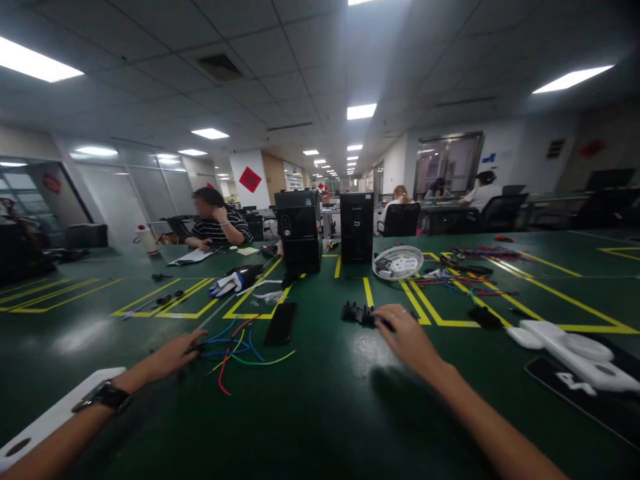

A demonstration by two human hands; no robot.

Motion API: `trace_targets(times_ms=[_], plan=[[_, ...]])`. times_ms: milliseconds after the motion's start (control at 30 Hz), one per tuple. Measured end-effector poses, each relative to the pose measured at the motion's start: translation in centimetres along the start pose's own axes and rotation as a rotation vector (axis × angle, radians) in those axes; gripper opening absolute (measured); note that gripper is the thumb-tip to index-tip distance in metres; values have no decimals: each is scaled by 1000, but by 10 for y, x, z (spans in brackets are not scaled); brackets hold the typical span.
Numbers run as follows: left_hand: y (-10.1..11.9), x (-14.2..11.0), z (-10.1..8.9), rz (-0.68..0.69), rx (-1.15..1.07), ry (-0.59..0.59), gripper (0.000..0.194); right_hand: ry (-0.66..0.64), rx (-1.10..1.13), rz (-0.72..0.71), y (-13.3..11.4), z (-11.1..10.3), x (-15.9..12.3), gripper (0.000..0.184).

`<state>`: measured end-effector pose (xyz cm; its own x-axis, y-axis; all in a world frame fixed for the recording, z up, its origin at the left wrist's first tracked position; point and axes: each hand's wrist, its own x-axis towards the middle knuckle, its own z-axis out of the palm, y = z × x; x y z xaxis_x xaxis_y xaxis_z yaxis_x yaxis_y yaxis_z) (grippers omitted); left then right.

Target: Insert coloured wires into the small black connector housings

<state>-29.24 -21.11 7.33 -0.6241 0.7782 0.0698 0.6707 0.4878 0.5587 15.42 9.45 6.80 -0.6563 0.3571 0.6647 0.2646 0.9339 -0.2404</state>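
Note:
My left hand (175,353) is low over the table, at the left end of a loose bunch of blue, red and yellow-green wires (240,347). Its thumb and fingers close around something small and dark, too blurred to name. My right hand (406,333) has bent fingers on the right end of a black terminal block (356,313), which lies on the table. Between the hands, a black phone (281,324) lies flat, just right of the wires.
Two black computer towers (357,227) stand at the back of the green table (320,413). A white basket (399,263) and more wires (493,253) lie back right. White devices (575,353) sit right. Blue-white gloves (230,283) lie left, before a seated person (220,220).

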Motion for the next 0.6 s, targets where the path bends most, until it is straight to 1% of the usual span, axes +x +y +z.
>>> trace_targets(times_ms=[33,100,167,200,233,300,367,433,467,533,600], plan=[[-2,1,6,21,-16,20,44,-61,56,-28,-28,9,7,27],[-3,3,14,44,-12,38,43,-203,139,-121,-81,34,23,33],[-1,2,15,54,21,9,39,-297,195,-214,-128,68,43,47],[0,0,14,58,42,-21,36,-332,211,-230,-150,86,53,56],[1,-3,13,66,58,-46,33,-369,215,-220,-169,106,64,67],[1,-8,10,83,61,-68,27,-441,187,-121,-204,146,83,82],[-4,-11,10,103,23,-70,24,-525,156,8,-231,183,98,86],[-14,-10,12,130,-28,-66,23,-592,139,102,-251,213,105,79],[-21,-8,14,134,-53,-61,24,-602,127,117,-257,225,106,74],[-36,-3,21,114,-103,-26,26,-584,85,97,-264,240,100,62],[-48,0,31,94,-150,40,31,-544,35,50,-265,244,89,53]])
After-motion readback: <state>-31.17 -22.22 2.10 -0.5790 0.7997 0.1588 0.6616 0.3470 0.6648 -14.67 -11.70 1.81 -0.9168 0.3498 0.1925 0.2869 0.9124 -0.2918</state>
